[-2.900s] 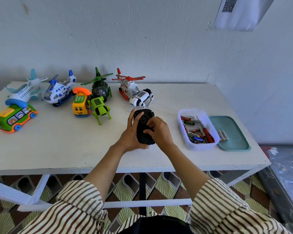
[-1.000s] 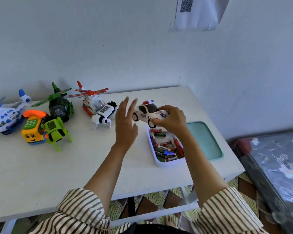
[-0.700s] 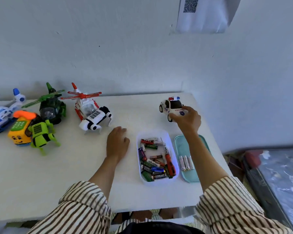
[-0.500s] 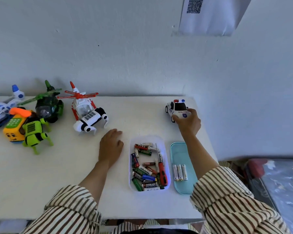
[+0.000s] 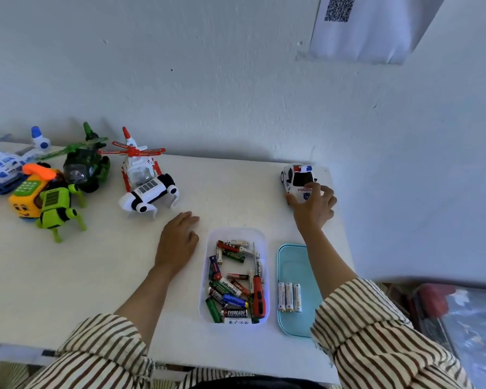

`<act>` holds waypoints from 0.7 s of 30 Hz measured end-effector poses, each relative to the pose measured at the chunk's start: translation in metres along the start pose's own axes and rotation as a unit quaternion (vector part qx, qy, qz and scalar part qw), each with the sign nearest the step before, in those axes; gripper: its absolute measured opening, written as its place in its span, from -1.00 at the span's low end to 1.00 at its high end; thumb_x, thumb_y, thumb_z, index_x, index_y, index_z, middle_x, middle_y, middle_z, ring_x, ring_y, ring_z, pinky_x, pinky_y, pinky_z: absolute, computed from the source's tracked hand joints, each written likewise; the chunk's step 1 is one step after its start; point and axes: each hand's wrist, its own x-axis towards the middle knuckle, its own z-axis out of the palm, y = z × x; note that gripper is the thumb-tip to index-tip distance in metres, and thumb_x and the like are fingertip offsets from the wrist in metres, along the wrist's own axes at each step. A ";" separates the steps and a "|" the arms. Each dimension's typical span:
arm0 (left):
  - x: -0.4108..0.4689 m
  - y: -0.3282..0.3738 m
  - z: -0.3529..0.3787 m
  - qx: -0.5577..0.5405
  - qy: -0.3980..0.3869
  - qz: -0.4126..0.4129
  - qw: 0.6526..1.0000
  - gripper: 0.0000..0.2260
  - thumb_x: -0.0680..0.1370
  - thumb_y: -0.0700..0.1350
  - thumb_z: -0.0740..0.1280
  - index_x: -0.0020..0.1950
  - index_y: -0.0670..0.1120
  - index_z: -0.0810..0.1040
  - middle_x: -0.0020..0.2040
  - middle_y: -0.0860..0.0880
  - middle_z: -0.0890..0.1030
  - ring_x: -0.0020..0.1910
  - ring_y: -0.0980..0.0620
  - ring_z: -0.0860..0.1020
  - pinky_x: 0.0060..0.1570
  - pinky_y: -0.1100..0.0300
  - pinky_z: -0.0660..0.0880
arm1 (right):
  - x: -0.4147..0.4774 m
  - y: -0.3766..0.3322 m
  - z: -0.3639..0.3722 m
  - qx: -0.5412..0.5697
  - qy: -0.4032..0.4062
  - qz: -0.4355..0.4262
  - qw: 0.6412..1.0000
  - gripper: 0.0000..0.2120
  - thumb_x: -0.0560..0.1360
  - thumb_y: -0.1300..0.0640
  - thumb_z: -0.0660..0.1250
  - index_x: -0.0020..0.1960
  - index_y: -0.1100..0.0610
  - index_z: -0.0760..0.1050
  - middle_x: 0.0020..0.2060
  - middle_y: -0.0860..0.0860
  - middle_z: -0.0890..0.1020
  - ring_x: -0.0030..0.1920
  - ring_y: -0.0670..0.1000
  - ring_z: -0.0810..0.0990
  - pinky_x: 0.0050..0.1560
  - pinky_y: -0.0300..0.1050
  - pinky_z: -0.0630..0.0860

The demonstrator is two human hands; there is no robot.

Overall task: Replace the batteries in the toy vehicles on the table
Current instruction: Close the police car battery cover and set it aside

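Far left of the clear tub (image 5: 237, 230), cut by the frame edge, sits a blue-and-white toy plane (image 5: 0, 164). Nearer the tub stand a yellow phone bus (image 5: 27, 192), green robot dog (image 5: 56, 210), green helicopter (image 5: 84, 168), red-and-white helicopter (image 5: 139, 168) and white robot dog (image 5: 149, 195). The left hand (image 5: 177, 240) lies flat just left of the tub, fingers straight, holding nothing. The tub holds loose batteries and a red screwdriver (image 5: 258, 293). On a teal lid (image 5: 292, 259) just right of the tub lie three white batteries (image 5: 289, 297). Beyond the tub's right corner the police car (image 5: 298, 179) stands on its wheels, with the right hand (image 5: 314, 206) curled round its near end. Likely one car is done and six toys are left. The battery hatches face down, so fresh cells cannot be confirmed.
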 end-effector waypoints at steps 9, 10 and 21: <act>-0.008 -0.015 -0.051 -0.068 0.282 -0.040 0.956 -0.71 0.36 -0.35 0.22 0.02 -0.27 0.61 0.04 -0.27 0.50 0.09 -0.10 0.40 0.04 0.06 0.44 | -0.054 -0.070 0.018 0.084 -0.023 -0.185 0.979 -0.88 0.46 0.12 0.39 -0.04 0.13 0.59 0.04 0.09 0.58 0.16 0.15 0.43 -0.04 -0.18 0.29; -0.003 -0.019 -0.062 -0.056 0.315 -0.052 0.946 -0.71 0.37 -0.30 0.24 0.05 -0.26 0.60 0.05 -0.28 0.48 0.08 -0.12 0.38 0.04 0.07 0.41 | -0.066 -0.081 0.024 0.102 -0.051 -0.203 0.972 -0.92 0.46 0.16 0.38 -0.06 0.13 0.59 -0.01 0.09 0.60 0.13 0.14 0.46 -0.09 -0.24 0.25; 0.059 -0.067 -0.104 -0.103 -0.027 -0.169 0.980 -0.61 0.44 -0.04 0.48 0.20 -0.17 0.56 0.14 -0.24 0.54 0.12 -0.20 0.52 -0.04 0.17 0.38 | -0.194 -0.131 0.115 -0.113 -0.394 -0.311 0.857 -0.65 0.50 0.18 0.30 0.28 0.09 0.49 0.40 0.07 0.34 0.38 0.07 0.30 0.33 -0.06 0.31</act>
